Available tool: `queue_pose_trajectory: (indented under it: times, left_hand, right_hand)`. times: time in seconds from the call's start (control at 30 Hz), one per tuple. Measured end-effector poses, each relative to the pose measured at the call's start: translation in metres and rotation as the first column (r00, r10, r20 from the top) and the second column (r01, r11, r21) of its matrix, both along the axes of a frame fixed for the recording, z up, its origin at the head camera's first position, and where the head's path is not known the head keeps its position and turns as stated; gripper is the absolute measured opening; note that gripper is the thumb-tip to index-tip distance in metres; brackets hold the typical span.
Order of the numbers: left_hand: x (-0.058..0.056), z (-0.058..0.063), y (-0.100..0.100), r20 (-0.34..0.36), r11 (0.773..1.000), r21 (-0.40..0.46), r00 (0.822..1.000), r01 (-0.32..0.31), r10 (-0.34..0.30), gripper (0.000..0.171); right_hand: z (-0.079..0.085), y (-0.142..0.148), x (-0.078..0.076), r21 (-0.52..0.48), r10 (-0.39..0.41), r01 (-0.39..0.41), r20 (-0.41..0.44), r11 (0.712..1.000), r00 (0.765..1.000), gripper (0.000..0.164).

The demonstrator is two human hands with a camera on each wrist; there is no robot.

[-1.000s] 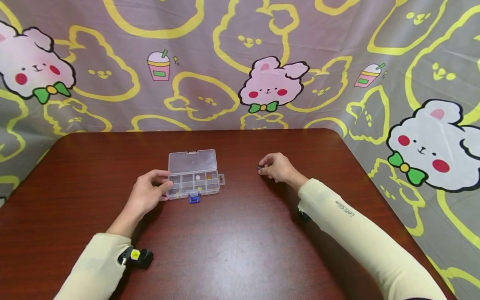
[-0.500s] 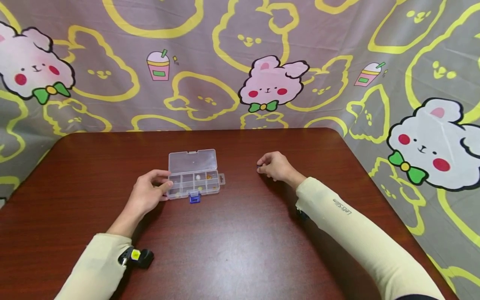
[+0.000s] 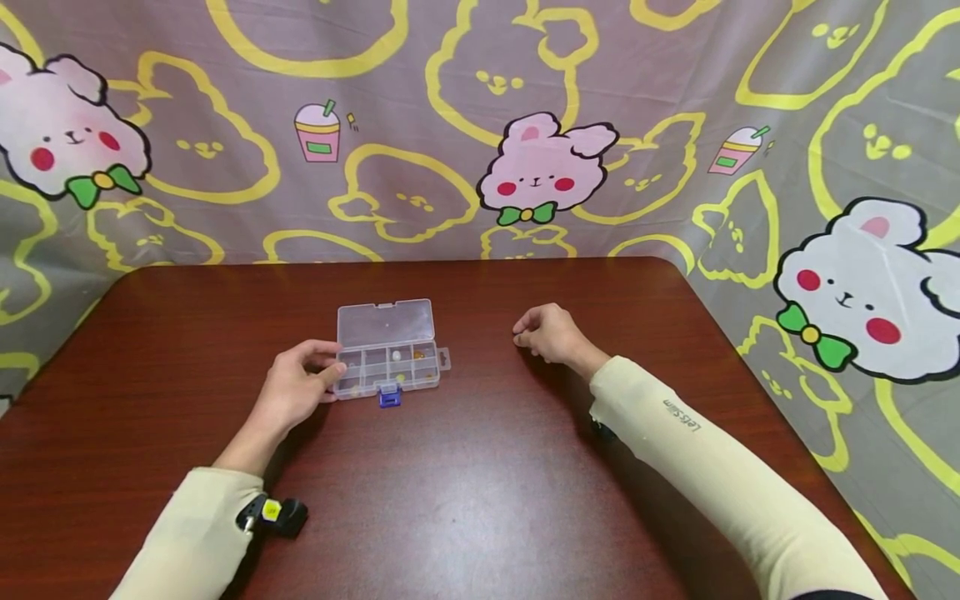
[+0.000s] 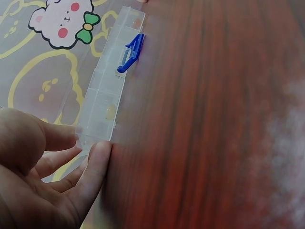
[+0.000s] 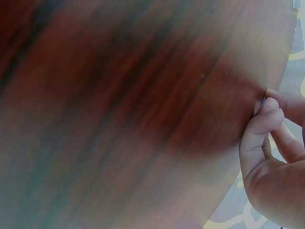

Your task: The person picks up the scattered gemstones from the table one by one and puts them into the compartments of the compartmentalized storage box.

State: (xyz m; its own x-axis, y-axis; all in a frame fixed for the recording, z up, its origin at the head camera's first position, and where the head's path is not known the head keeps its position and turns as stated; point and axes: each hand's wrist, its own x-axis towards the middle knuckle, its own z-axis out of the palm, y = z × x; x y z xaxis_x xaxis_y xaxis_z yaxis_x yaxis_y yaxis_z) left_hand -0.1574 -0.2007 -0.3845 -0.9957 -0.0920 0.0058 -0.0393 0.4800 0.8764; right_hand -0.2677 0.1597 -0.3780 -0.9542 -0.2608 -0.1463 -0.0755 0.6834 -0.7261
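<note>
A clear plastic compartment box (image 3: 421, 384) stands on the table with its lid (image 3: 386, 323) tipped back and a blue latch (image 3: 389, 397) at its front. My left hand (image 3: 292, 387) grips the box's left end between thumb and fingers, as the left wrist view also shows. Inside lie a small white piece (image 3: 397, 355), an amber piece (image 3: 418, 355) and a few tiny yellowish ones. To the right of the box, my right hand (image 3: 555, 333) is low at the table, thumb and fingertips together. They pinch a tiny bluish piece (image 5: 259, 103), mostly hidden by the fingers.
The brown wooden table (image 3: 465, 483) reaches back to a grey curtain (image 3: 420, 108) with yellow outlines and rabbit prints. That curtain also runs along the right side. The box's hanging tab (image 3: 444, 358) sticks out to its right.
My right hand has shifted very slightly to the left, and the dark bluish piece at its fingertips is now hidden in the head view. The left hand and box have stayed put.
</note>
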Motion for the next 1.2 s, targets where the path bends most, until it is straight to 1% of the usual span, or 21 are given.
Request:
queue_pose_trajectory:
  times: [0.4,0.67,0.93,1.2]
  left_hand:
    - [0.0006,0.0004,-0.0011,-0.003,1.000,0.009,1.000,0.003,-0.003,0.033]
    - [0.0007,0.0007,-0.0010,-0.006,1.000,0.002,1.000,0.010,-0.010,0.032]
    - [0.0009,0.0021,-0.0007,-0.002,1.000,0.000,1.000,0.004,-0.004,0.033]
    - [0.0007,0.0018,0.0001,0.000,1.000,-0.004,1.000,0.000,0.000,0.032]
  right_hand:
    - [0.0010,-0.0023,0.0017,0.014,0.011,-0.011,-0.017,1.000,1.000,0.003]
    - [0.0005,-0.0011,0.0035,0.028,0.033,-0.032,-0.040,0.999,0.999,0.005]
    - [0.0010,-0.0018,0.0033,0.058,0.053,-0.047,-0.105,0.997,0.993,0.006]
    - [0.0011,-0.0081,0.0063,0.023,0.068,-0.066,-0.142,0.998,0.987,0.006]
